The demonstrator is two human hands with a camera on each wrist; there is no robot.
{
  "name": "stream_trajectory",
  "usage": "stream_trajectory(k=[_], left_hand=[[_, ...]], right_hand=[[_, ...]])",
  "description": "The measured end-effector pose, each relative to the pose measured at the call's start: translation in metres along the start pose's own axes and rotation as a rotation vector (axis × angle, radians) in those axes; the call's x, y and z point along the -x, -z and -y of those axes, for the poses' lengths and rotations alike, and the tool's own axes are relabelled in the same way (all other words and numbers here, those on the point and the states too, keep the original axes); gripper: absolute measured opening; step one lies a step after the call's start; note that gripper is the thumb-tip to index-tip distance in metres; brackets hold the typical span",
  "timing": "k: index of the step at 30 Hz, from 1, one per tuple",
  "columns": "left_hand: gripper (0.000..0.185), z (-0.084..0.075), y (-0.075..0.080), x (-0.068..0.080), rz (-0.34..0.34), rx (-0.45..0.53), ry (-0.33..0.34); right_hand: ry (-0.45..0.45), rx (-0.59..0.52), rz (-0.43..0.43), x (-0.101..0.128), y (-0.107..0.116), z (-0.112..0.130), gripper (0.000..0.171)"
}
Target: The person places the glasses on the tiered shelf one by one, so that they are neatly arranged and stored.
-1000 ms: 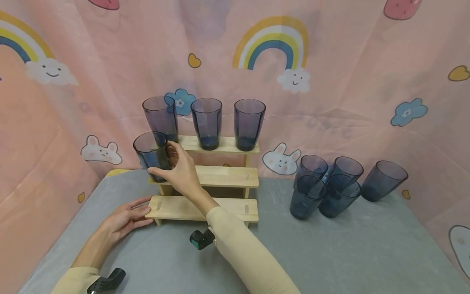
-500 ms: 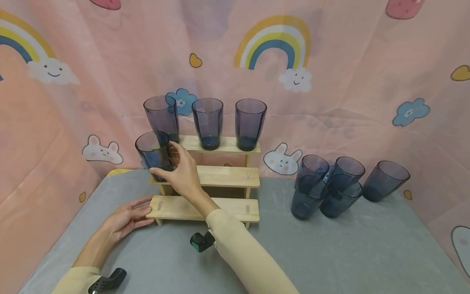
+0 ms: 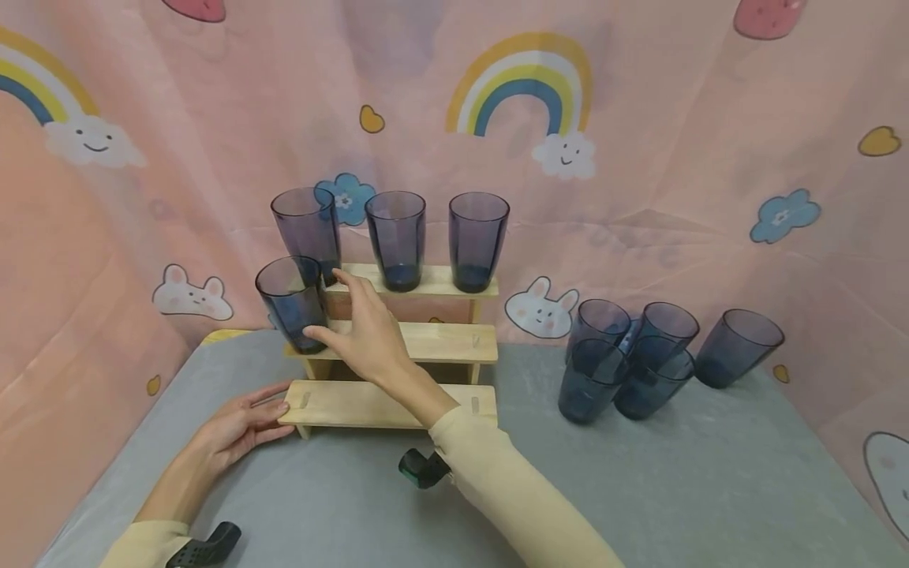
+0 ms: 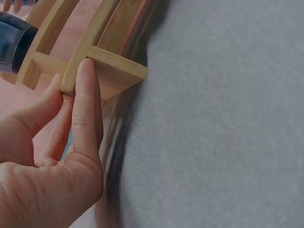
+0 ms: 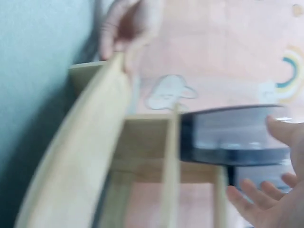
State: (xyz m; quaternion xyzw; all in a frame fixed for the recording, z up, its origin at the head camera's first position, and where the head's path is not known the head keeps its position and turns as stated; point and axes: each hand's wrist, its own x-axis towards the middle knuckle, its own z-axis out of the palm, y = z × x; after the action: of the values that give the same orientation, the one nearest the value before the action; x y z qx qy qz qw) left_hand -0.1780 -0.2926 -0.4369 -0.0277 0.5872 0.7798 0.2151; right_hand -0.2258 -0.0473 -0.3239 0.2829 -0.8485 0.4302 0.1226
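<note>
A person's right hand (image 3: 369, 335), fingers spread and released, hovers beside a blue tumbler (image 3: 293, 301) at the middle shelf's left end, while the flat left hand (image 3: 237, 426) presses the wooden rack's (image 3: 398, 402) bottom-left corner, apparently steadying it.

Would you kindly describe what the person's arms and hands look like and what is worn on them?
Both arms wear cream long sleeves. The left hand and right hand are bare. A dark green-black camera mount sits at the right wrist, a black one at the left.
</note>
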Motion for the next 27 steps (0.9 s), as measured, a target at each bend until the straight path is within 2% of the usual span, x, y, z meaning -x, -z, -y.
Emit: stream_trajectory(k=[6, 10, 14, 22, 27], left_hand=[[0.079, 0.001, 0.001, -0.001, -0.012, 0.0, 0.01], [0.079, 0.002, 0.002, -0.001, -0.013, 0.005, 0.015], [0.08, 0.002, 0.002, -0.001, -0.02, 0.019, 0.02], [0.08, 0.001, 0.001, -0.001, -0.032, 0.03, 0.021], [0.079, 0.002, -0.001, -0.001, -0.023, 0.04, 0.019]], right_hand=[[0.045, -0.063, -0.016, 0.012, 0.046, -0.004, 0.07], [0.071, -0.129, -0.072, 0.019, 0.078, -0.012, 0.069], [0.094, -0.118, -0.149, 0.025, 0.112, -0.024, 0.066], [0.02, -0.016, -0.255, 0.043, 0.179, -0.056, 0.064], [-0.097, 0.051, -0.32, 0.06, 0.219, -0.084, 0.066]])
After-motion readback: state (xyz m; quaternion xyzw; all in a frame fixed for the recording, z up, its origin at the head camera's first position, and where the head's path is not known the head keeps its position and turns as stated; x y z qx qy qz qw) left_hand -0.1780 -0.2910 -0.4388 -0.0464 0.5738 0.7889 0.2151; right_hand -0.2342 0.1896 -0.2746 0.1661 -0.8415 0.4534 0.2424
